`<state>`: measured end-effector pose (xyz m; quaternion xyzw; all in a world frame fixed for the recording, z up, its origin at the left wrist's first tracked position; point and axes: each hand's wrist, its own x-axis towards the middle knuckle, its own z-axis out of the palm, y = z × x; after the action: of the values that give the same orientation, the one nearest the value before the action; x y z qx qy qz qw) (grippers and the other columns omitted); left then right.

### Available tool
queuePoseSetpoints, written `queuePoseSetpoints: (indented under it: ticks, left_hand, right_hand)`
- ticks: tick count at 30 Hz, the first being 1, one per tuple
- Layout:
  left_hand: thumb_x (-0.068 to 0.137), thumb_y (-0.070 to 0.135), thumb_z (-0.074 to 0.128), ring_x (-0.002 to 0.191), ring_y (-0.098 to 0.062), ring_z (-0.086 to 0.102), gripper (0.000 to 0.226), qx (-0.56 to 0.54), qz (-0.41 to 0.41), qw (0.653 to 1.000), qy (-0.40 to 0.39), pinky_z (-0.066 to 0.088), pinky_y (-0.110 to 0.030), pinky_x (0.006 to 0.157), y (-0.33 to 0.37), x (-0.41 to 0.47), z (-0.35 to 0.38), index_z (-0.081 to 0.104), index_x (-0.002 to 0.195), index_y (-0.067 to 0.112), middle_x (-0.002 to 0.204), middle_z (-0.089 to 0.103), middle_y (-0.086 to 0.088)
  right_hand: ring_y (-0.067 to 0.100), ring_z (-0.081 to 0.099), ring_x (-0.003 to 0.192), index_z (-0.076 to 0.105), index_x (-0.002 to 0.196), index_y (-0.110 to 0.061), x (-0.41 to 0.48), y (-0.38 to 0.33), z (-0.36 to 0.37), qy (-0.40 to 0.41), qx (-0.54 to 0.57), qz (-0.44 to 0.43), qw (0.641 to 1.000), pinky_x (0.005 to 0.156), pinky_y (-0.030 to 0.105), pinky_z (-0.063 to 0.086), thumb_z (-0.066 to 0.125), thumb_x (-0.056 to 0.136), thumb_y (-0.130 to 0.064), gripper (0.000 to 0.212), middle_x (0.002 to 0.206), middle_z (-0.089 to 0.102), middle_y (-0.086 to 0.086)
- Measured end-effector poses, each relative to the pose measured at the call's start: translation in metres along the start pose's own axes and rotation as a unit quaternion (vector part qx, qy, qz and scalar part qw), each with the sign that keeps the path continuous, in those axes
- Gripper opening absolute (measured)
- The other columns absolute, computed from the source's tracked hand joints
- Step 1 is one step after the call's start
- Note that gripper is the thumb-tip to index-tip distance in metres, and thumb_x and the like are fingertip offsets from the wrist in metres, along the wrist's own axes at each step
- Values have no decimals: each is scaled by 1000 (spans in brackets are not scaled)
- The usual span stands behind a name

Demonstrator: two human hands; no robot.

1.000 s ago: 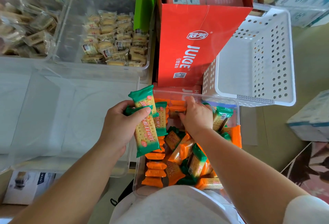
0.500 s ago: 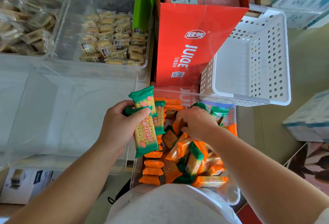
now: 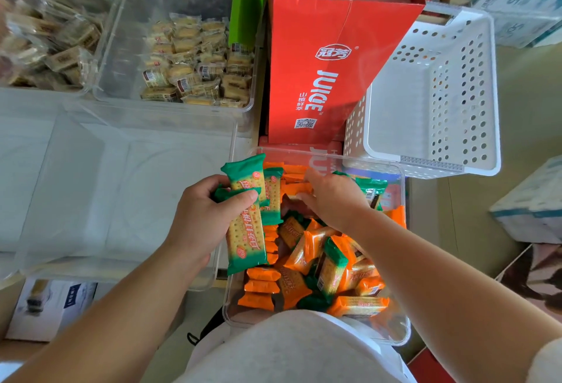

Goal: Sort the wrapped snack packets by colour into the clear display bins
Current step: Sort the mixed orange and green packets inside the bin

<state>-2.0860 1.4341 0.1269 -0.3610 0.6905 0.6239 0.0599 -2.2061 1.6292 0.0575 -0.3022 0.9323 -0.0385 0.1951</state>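
Note:
A clear bin (image 3: 334, 156) in front of me holds a jumble of orange packets (image 3: 261, 287) and green packets (image 3: 333, 264). My left hand (image 3: 200, 218) grips a fan of three green cracker packets (image 3: 246, 230) over the bin's left edge. My right hand (image 3: 334, 200) reaches down into the far part of the pile, with its fingertips among orange packets. Whether it holds one is hidden. Another green packet (image 3: 369, 188) lies just right of that hand. A large clear bin (image 3: 121, 194) with nothing in it sits to the left.
A red juice carton (image 3: 322, 72) stands behind the mixed bin, with a white perforated basket (image 3: 431, 103) at its right. Clear bins of beige packets (image 3: 194, 60) fill the back left. Cardboard boxes (image 3: 535, 200) stand at the right and one (image 3: 51, 306) at the lower left.
My right hand has lifted out of the middle of the pile and shifted towards the far side of the bin. My left hand keeps the green packets in the same place.

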Motion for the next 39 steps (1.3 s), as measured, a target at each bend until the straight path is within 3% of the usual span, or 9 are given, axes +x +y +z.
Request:
queuePoseSetpoints:
  ticks: [5, 10, 16, 20, 24, 28, 32, 36, 39]
  left_hand:
    - [89, 25, 72, 86, -20, 75, 15, -24, -33, 999, -29, 60, -41, 73, 3, -2, 0, 70, 103, 21, 95, 76, 2]
    - [90, 24, 66, 95, -28, 73, 22, -133, -98, 980, -108, 56, -43, 83, 8, -6, -3, 69, 111, 18, 103, 76, -7]
    - [82, 33, 78, 78, -10, 73, 14, 135, 17, 987, -81, 58, -32, 68, -1, -11, 6, 69, 92, 33, 85, 74, 10]
    - [78, 53, 73, 71, -6, 61, 28, 468, 118, 871, -98, 42, -23, 53, -3, -17, 20, 67, 97, 33, 78, 62, 15]
    - [84, 60, 62, 76, -16, 59, 40, 645, 180, 738, -81, 40, -28, 56, -10, -17, 45, 65, 104, 25, 83, 58, 7]
    - [89, 62, 55, 96, -23, 61, 50, 708, 212, 671, -56, 45, -34, 70, -20, -11, 60, 59, 119, 22, 108, 61, -3]
    - [87, 57, 61, 139, -40, 32, 66, 737, 253, 625, -49, 24, -64, 109, -34, -5, 55, 41, 141, 26, 147, 42, -12]
    - [96, 22, 57, 152, -40, 1, 77, 706, 321, 622, -107, -5, -70, 114, -48, -1, 52, 12, 157, 36, 166, 13, -12]
    - [98, 11, 47, 153, -34, -8, 70, 706, 344, 590, -186, -7, -68, 116, -51, 3, 54, 19, 156, 39, 168, 0, -5]
  right_hand:
    - [22, 54, 73, 58, 110, -23, 2, -8, 9, -3, -36, 44, 998, 61, 31, 41, 58, 95, -47, 28, 86, 65, -1]
    - [23, 62, 84, 54, 113, -24, -8, -5, 9, 95, 53, 34, 993, 68, 34, 51, 61, 94, -45, 29, 93, 67, -1]
    - [17, 60, 73, 66, 92, -20, -33, 8, -11, 114, 217, 32, 969, 63, 32, 51, 62, 95, -32, 13, 83, 66, -5]
    - [13, 60, 68, 66, 80, -27, -53, 16, -22, 19, 189, 52, 981, 57, 24, 44, 65, 93, -41, 18, 74, 64, -12]
    - [12, 63, 97, 70, 113, -31, -68, 19, -20, -104, 127, -9, 986, 85, 30, 53, 71, 85, -52, 35, 106, 70, -11]
    - [21, 38, 138, 44, 146, -34, -72, 16, -12, -146, 28, -38, 988, 114, 43, 28, 58, 91, -57, 61, 142, 53, -7]
    - [24, 39, 137, 30, 151, -41, -70, 11, -5, -139, -19, -53, 989, 114, 48, 27, 65, 85, -55, 76, 140, 53, -6]
    - [21, 41, 134, 28, 150, -42, -69, 11, -1, -119, -31, -65, 990, 111, 46, 29, 66, 85, -58, 77, 140, 53, -10]
    - [22, 38, 140, 21, 154, -41, -70, 14, -2, -119, -31, -70, 990, 114, 47, 26, 64, 87, -58, 81, 148, 47, -9]
